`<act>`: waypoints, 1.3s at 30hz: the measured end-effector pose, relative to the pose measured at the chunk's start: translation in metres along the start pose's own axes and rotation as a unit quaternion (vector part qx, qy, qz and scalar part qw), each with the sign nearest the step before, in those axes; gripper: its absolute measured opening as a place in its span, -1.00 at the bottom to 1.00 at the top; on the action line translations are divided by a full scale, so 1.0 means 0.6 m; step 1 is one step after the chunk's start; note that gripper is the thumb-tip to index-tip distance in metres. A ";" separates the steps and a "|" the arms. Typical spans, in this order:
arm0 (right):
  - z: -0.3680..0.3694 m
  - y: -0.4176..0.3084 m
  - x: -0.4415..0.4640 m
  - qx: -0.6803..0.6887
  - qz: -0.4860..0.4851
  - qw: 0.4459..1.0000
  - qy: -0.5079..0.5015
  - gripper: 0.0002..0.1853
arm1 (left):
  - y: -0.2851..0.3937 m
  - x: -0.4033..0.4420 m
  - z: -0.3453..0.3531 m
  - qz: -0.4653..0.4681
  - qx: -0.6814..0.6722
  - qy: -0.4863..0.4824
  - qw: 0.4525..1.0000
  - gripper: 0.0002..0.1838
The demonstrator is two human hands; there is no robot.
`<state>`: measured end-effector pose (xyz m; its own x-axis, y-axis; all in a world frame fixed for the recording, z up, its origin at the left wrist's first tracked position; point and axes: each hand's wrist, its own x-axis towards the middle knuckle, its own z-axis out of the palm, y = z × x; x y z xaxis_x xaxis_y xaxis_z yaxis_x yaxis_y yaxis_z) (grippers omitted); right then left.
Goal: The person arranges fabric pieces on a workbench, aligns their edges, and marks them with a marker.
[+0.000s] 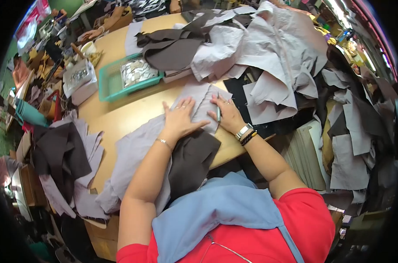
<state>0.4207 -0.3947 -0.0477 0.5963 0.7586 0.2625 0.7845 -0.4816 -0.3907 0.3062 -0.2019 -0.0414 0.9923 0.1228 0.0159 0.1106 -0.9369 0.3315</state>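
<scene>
My left hand (181, 117) lies flat with its fingers spread on a pale lilac-grey piece of cloth (202, 104). The cloth has a puckered line running along it between my hands. At the right edge of this cloth, my right hand (229, 117) is closed round a slim, pale green pen (218, 113), with its fingertips touching the fabric. Another pale cloth (135, 147) spreads under my left forearm toward my lap. Beside it, a dark brown-grey cloth (193, 160) hangs over the table's near edge.
A green plastic basket (103, 90) holding small white pieces stands behind my left hand on the wooden table (120, 111). Pale and dark cloth heaps (273, 52) cover the back right. More dark cloth (61, 147) lies at the left. Another person's arm (93, 33) shows at the far left.
</scene>
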 end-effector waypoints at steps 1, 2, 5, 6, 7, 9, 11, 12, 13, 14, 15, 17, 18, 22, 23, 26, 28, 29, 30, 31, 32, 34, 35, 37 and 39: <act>-0.002 0.004 -0.005 -0.005 -0.005 1.000 0.004 -0.47 | -0.005 0.002 0.001 -0.018 -0.011 -0.005 1.000 0.17; -0.002 0.008 -0.008 -0.009 -0.011 1.000 0.009 -0.48 | -0.007 0.005 0.002 -0.036 -0.021 -0.009 0.999 0.14; -0.007 0.014 -0.012 0.001 -0.019 1.000 0.011 -0.49 | 0.014 -0.005 0.001 -0.048 0.037 0.009 0.998 0.08; -0.010 0.015 -0.008 0.001 -0.011 1.000 0.009 -0.49 | 0.019 -0.007 -0.001 -0.053 0.052 0.012 0.997 0.08; -0.012 0.017 -0.004 0.001 -0.002 1.000 0.005 -0.50 | 0.020 -0.010 -0.001 -0.048 0.058 0.014 0.997 0.11; -0.012 0.024 0.001 0.071 -0.001 0.996 0.050 -0.57 | 0.019 -0.011 0.004 -0.051 0.036 0.028 0.998 0.13; -0.004 0.046 0.012 0.281 0.026 0.953 0.110 -0.67 | 0.016 -0.012 0.008 -0.058 0.021 0.031 0.998 0.15; 0.007 0.055 0.016 0.414 0.063 0.901 0.115 -0.71 | 0.018 -0.010 0.004 -0.060 0.016 0.029 0.998 0.15; -0.006 0.027 0.021 0.445 0.101 0.884 0.103 -0.72 | 0.019 -0.010 0.002 -0.064 0.012 0.029 0.997 0.16; -0.025 0.000 0.027 0.473 0.138 0.865 0.092 -0.73 | 0.019 -0.011 0.003 -0.068 0.012 0.027 0.997 0.16; -0.029 -0.008 0.030 0.516 0.142 0.840 0.083 -0.73 | 0.019 -0.011 0.003 -0.069 0.013 0.027 0.997 0.16; -0.026 -0.014 0.034 0.474 0.117 0.870 0.064 -0.74 | 0.019 -0.010 0.004 -0.069 0.015 0.028 0.997 0.17; -0.022 -0.014 0.036 0.447 0.107 0.886 0.060 -0.75 | 0.018 -0.010 0.005 -0.069 0.014 0.032 0.997 0.17; 0.001 -0.020 0.046 0.431 0.084 0.896 0.058 -0.83 | 0.016 -0.009 0.010 -0.065 0.007 0.042 0.997 0.17; 0.005 -0.021 0.048 0.419 0.072 0.903 0.060 -0.84 | 0.016 -0.010 0.011 -0.065 0.005 0.043 0.997 0.17; 0.021 -0.020 0.051 0.400 0.063 0.913 0.049 -0.85 | 0.017 -0.010 0.011 -0.064 0.001 0.047 0.997 0.17; 0.028 -0.019 0.051 0.394 0.056 0.917 0.038 -0.85 | 0.017 -0.011 0.009 -0.063 0.001 0.046 0.997 0.17; 0.030 -0.018 0.050 0.387 0.050 0.920 0.040 -0.85 | 0.017 -0.011 0.009 -0.063 0.000 0.045 0.997 0.17; 0.032 -0.019 0.049 0.381 0.043 0.923 0.041 -0.85 | 0.017 -0.011 0.010 -0.063 0.002 0.046 0.997 0.17; 0.034 -0.019 0.048 0.375 0.036 0.925 0.043 -0.86 | 0.017 -0.011 0.010 -0.063 0.004 0.047 0.997 0.17; 0.035 -0.020 0.047 0.378 0.040 0.924 0.042 -0.86 | 0.017 -0.010 0.011 -0.063 0.005 0.047 0.997 0.17; 0.035 -0.023 0.043 0.383 0.049 0.921 0.040 -0.85 | 0.020 -0.013 0.006 -0.065 0.006 0.045 0.997 0.14; 0.037 -0.021 0.042 0.380 0.050 0.923 0.037 -0.85 | 0.021 -0.013 0.005 -0.065 0.006 0.044 0.997 0.13; 0.039 -0.018 0.043 0.373 0.050 0.926 0.032 -0.86 | 0.021 -0.012 0.006 -0.067 0.001 0.043 0.997 0.13; 0.036 -0.020 0.043 0.342 0.052 0.938 0.024 -0.85 | 0.021 -0.011 0.007 -0.067 -0.002 0.045 0.997 0.14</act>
<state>0.4231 -0.3600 -0.0551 0.6831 0.6946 0.2255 0.4395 -0.1444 -0.8865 0.3010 -0.2156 -0.0413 0.9598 0.2753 0.0551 0.2413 -0.9091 0.3397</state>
